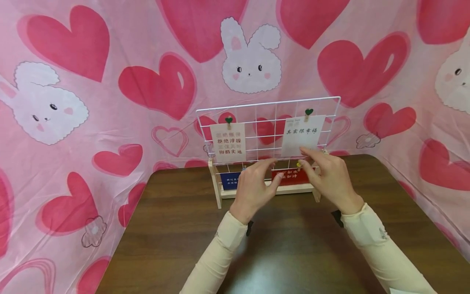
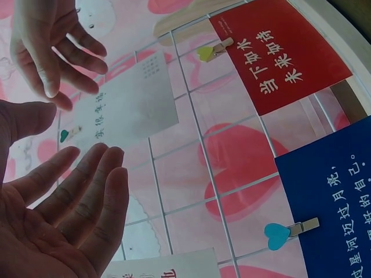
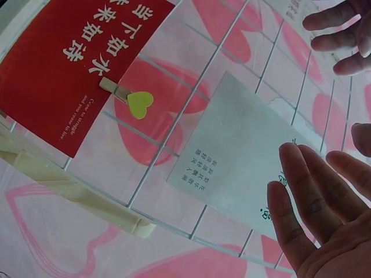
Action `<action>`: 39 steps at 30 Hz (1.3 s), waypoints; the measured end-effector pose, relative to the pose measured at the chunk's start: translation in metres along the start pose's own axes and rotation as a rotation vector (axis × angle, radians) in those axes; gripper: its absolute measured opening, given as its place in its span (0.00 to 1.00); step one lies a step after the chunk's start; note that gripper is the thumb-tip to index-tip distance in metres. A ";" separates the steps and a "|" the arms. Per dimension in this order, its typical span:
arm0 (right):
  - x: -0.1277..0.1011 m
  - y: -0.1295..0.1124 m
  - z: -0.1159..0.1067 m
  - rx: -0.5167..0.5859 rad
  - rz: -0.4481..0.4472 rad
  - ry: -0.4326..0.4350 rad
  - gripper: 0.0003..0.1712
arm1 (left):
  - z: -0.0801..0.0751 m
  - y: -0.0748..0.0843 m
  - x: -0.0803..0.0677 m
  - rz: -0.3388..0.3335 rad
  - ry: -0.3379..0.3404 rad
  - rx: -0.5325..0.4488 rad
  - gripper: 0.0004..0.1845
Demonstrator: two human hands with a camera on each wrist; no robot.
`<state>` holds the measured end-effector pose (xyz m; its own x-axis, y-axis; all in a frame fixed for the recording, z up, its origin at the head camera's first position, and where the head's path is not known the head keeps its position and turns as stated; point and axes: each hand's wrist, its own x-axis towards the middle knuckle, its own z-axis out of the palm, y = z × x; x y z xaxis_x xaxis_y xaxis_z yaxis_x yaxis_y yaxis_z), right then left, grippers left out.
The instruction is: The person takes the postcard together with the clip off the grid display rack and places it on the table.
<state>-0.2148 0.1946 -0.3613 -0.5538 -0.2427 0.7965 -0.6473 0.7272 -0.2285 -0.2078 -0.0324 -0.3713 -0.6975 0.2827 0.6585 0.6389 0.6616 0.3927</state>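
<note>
Both of the person's hands are raised before a white wire grid rack (image 1: 269,104). The left hand (image 1: 256,188) holds nothing; its fingers are relaxed and spread in the left wrist view. Empty too, the right hand (image 1: 332,175) has its fingers extended near the upper right white card (image 3: 232,156). Wooden clips with green hearts (image 1: 309,111) fasten that card and another white card (image 1: 227,143) at upper left. Below, a red card (image 2: 281,55) hangs from a yellow-heart clip (image 2: 204,54), and a blue card (image 2: 330,197) from a blue-heart clip (image 2: 277,236).
Light wooden feet (image 1: 215,183) carry the rack on a dark brown wooden table (image 1: 172,245). Behind it hangs a pink cloth (image 1: 143,24) with hearts and rabbits. Small dark objects (image 1: 338,218) show near both wrists.
</note>
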 end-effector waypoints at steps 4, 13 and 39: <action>0.002 0.001 -0.001 -0.013 0.005 0.015 0.26 | 0.000 0.000 0.001 0.001 -0.002 0.001 0.21; 0.006 0.004 -0.001 -0.014 0.023 0.033 0.25 | 0.004 0.000 0.005 -0.011 -0.013 -0.001 0.22; 0.020 0.014 -0.001 -0.040 0.058 0.055 0.19 | 0.012 0.002 0.021 -0.020 -0.024 0.027 0.23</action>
<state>-0.2348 0.2009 -0.3477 -0.5596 -0.1646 0.8122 -0.5927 0.7645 -0.2535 -0.2252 -0.0172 -0.3647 -0.7180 0.2855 0.6349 0.6158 0.6858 0.3880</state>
